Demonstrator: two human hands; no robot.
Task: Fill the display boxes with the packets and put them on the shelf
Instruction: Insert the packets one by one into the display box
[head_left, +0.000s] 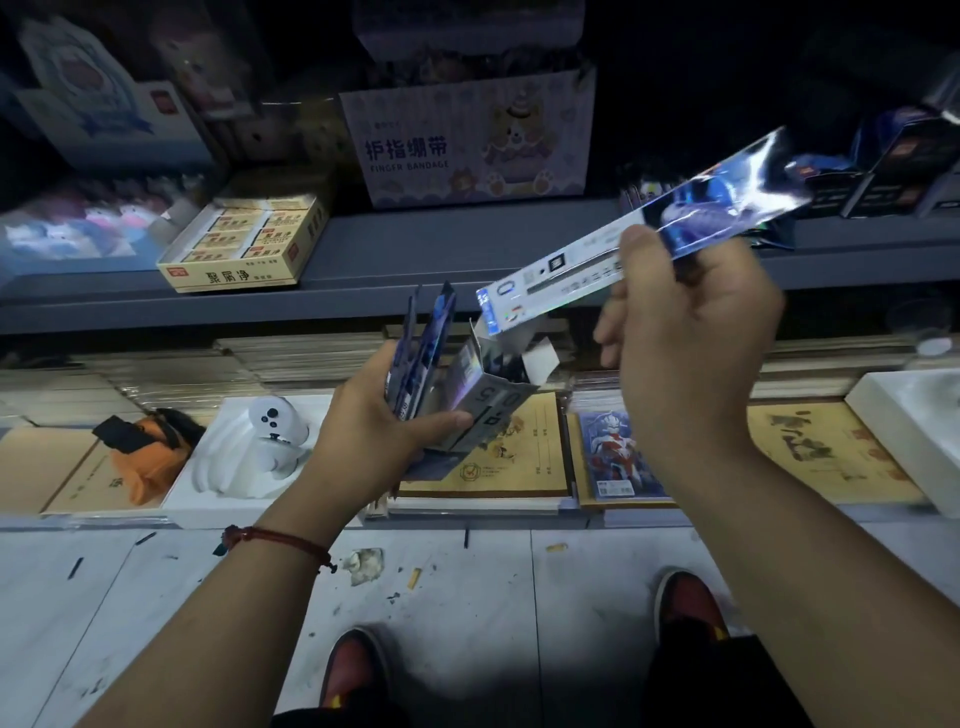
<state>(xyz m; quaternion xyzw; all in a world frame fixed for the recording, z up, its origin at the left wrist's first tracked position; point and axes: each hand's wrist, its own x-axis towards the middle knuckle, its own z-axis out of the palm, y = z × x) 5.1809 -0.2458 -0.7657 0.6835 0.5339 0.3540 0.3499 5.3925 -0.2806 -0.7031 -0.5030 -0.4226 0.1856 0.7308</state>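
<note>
My left hand grips a small silvery display box, tilted with its open top facing up and right, together with several dark blue packets standing up beside it. My right hand pinches one long shiny packet, white at its lower end and blue at its upper end. The packet slants down to the left, and its white tip hangs just above the box's open top. More dark packets and boxes sit on the grey shelf at the upper right.
On the shelf stand a finger-bandage carton and a yellow box of erasers. Below lie stacked notebooks, a white figure and an orange item. A white box sits at right. My shoes stand on the littered floor.
</note>
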